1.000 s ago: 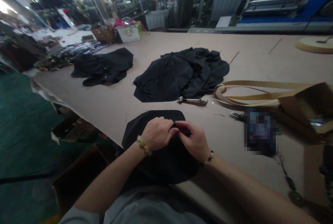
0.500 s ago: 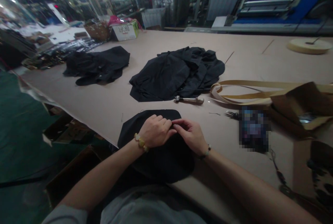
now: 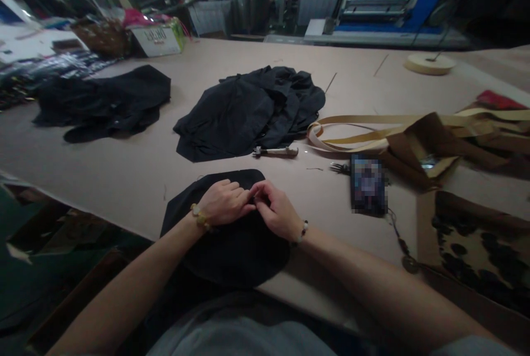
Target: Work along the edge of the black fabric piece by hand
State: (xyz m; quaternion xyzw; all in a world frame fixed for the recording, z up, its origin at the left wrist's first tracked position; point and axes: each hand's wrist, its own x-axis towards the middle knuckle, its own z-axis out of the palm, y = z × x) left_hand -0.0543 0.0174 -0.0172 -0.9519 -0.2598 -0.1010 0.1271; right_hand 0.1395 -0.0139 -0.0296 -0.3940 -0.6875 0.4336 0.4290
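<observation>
A rounded black fabric piece (image 3: 236,259) lies at the table's near edge, under both hands. My left hand (image 3: 226,201) rests over its upper part, fingers curled and closed on the fabric, with the thumb reaching toward the other hand. Close against it, my right hand (image 3: 275,210) is closed in a pinch. The fingertips of both hands meet above the fabric. Whatever small dark thing sits between the right fingertips is too hidden to name. Beyond the hands, a small tool with a pale handle (image 3: 281,152) lies in front of a heap of black fabric pieces (image 3: 240,116).
More black fabric (image 3: 111,99) lies at the left. To the right are yellowish straps (image 3: 360,120), a dark pixelated object (image 3: 368,185) and an open cardboard box (image 3: 424,218) holding dark round pieces. A tape roll (image 3: 428,64) and a white box (image 3: 155,40) stand farther back.
The view has swung right, so everything on the table appears farther left. Both hands stay together over the black fabric piece, their fingertips slightly shifted.
</observation>
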